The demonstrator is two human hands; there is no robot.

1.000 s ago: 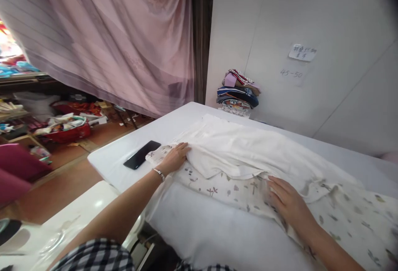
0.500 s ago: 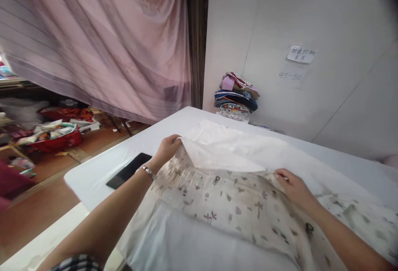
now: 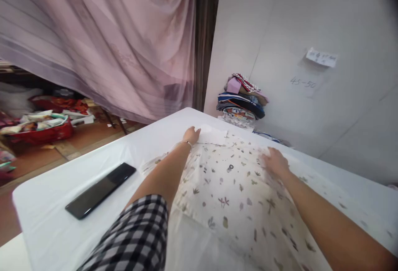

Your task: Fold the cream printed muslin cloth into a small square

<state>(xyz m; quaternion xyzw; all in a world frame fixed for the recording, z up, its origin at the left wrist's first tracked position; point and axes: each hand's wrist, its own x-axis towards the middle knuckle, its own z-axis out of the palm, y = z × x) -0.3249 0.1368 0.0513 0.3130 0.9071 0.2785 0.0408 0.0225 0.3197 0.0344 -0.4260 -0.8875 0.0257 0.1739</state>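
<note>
Head view: left grip (image 3: 191, 135) and right grip (image 3: 275, 162) touch printed cloth (image 3: 230, 188); whether clamped, I cannot tell.

Head-worn view, forward-down across the table (image 3: 46, 184)

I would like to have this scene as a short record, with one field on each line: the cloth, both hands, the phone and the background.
Cloth: white printed cloth, spread over a white table
Left hand: at the cloth's far left part; grip unclear
Right hand: over the cloth's right part, blurred; grip unclear
Phone: black phone, flat on the table, left of the left arm
Background: pink curtain, fabric stack, wall note reading "45-50"
</note>
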